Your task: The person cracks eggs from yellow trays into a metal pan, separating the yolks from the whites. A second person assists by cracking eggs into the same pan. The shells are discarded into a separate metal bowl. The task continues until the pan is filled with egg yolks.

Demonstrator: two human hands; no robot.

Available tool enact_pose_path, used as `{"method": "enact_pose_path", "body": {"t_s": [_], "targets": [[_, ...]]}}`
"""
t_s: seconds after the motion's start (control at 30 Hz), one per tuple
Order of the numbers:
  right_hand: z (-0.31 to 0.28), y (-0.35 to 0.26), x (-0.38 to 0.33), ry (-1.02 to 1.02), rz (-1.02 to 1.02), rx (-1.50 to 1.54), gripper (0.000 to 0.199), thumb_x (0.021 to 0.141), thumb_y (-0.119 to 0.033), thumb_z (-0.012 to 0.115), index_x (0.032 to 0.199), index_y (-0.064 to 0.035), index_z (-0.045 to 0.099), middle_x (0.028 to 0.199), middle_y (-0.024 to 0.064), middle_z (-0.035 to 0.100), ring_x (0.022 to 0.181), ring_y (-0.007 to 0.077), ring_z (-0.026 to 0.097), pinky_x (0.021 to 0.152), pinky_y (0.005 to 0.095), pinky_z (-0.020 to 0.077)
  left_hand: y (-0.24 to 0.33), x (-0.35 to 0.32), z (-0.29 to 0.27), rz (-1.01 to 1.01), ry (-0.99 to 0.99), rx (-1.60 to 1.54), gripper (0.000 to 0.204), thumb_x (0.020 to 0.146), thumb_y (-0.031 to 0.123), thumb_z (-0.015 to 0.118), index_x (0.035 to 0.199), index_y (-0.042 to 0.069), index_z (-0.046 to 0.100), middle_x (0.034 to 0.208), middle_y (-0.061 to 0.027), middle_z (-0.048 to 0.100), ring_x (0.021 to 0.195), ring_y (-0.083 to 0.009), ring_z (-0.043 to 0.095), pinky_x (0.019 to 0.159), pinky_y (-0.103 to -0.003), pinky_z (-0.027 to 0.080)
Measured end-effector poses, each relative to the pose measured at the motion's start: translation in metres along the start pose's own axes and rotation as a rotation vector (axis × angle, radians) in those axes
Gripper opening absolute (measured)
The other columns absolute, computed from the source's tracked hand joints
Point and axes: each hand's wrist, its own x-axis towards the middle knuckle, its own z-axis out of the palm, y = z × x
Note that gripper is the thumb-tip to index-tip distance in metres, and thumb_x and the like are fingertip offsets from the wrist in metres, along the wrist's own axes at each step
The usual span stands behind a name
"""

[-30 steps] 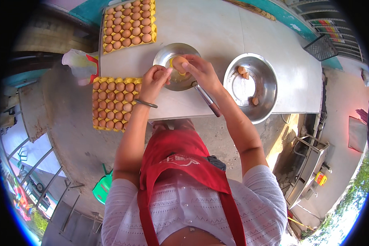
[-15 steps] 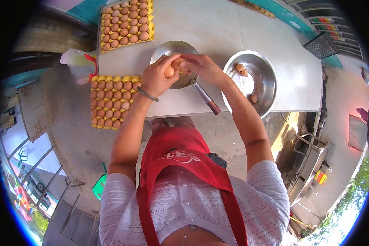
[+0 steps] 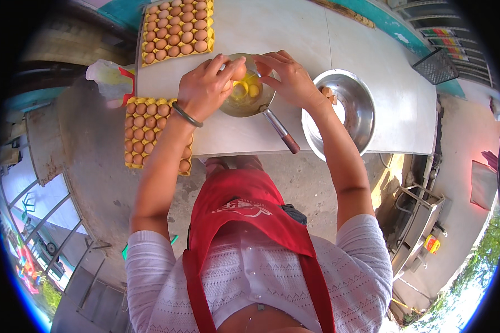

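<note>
So the counter (image 3: 397, 100) is pretty busy. Two egg trays: tray one (image 3: 211, 25) at the far left corner, tray two (image 3: 158, 101) covering the near left corner. Bag (image 3: 108, 77) is off the left edge, basket (image 3: 436, 66) by the far right corner, stick (image 3: 364, 21) along the far edge. Bowl (image 3: 364, 111) is at the front edge, right of the pan (image 3: 244, 112), whose handle (image 3: 282, 132) runs toward that same edge.

Stuff in the way: left forearm cuts across tray two, right forearm hides part of the bowl, fingers cover bits of the pan's rim. Can't fully count either tray: one runs out of frame, the other's behind that arm.

Counts: 1 pan, 1 bowl, 2 trays, and 2 yolks (image 3: 254, 90) I can make out in the pan. At least 2 shell bits (image 3: 328, 93) show in the bowl.

Left hand (image 3: 203, 91) has its fingers wrapped round a shell (image 3: 239, 70) plus what looks like another egg (image 3: 226, 86), right over the pan. Right hand (image 3: 295, 83) is pinching a shell piece (image 3: 264, 69) above the pan's right side.

Half a second ago the hands were together; now they're apart with yolks showing between.
</note>
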Motion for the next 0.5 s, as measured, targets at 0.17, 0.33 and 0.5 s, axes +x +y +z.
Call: {"method": "enact_pose_path", "body": {"t_s": [0.17,0.33,0.5], "targets": [[-0.015,-0.023,0.002,0.061,0.071,0.248,0.047,0.079,-0.006,0.074,0.124,-0.0079,0.063,0.097,0.0066,0.067,0.086,0.0222,0.059,0.084,0.0365,0.0506,0.010,-0.001,-0.021,-0.012,0.183,-0.059,0.060,0.070,0.008,0.074,0.127,0.022,0.060,0.100,-0.0009,0.062,0.079,-0.0205,0.066,0.065,-0.032,0.056],[0.075,0.051,-0.035,-0.153,0.509,0.117,0.043,0.081,-0.017,0.074,0.122,-0.0101,0.064,0.101,0.0075,0.070,0.091,0.0197,0.063,0.080,0.0321,0.0508,-0.011,-0.050,0.092,-0.717,-0.222,-0.085,0.046,0.077,0.024,0.073,0.122,0.017,0.063,0.102,-0.0100,0.066,0.087,-0.0326,0.067,0.072,-0.041,0.055],[0.103,0.082,-0.104,0.177,0.849,0.673,0.039,0.092,-0.023,0.066,0.126,-0.0041,0.062,0.102,0.0061,0.071,0.093,0.0128,0.066,0.079,0.0267,0.0519,0.043,-0.053,0.152,-0.946,-0.209,-0.527,0.045,0.080,0.037,0.066,0.115,0.008,0.065,0.103,-0.0159,0.070,0.097,-0.0355,0.066,0.080,-0.044,0.053]]}}
